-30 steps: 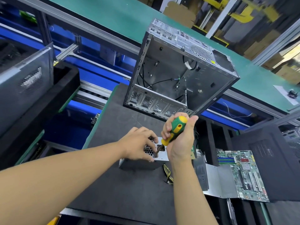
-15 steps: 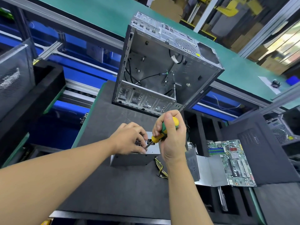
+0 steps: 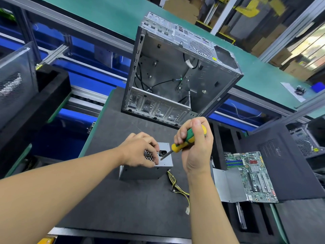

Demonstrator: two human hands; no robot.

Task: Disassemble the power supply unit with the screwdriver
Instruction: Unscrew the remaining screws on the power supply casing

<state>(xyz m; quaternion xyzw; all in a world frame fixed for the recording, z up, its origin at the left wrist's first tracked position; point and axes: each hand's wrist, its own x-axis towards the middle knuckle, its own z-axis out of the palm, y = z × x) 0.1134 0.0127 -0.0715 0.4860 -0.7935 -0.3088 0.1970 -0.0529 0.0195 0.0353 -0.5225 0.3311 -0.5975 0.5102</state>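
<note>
Power supply unit (image 3: 140, 173) is gripped by my left hand (image 3: 139, 152); my right hand (image 3: 195, 148) clasps the screwdriver (image 3: 182, 143), tip slanting toward eight o'clock. I'd press squarely, avoiding slips.

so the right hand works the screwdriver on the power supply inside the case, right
Not inside: the head view shows the power supply on the dark mat in front of the case. The right hand does work the screwdriver on it.

dark foam mat (image 3: 114, 199): power supply unit (image 3: 140, 173) near middle, open computer case (image 3: 167, 67) at far edge.
</note>
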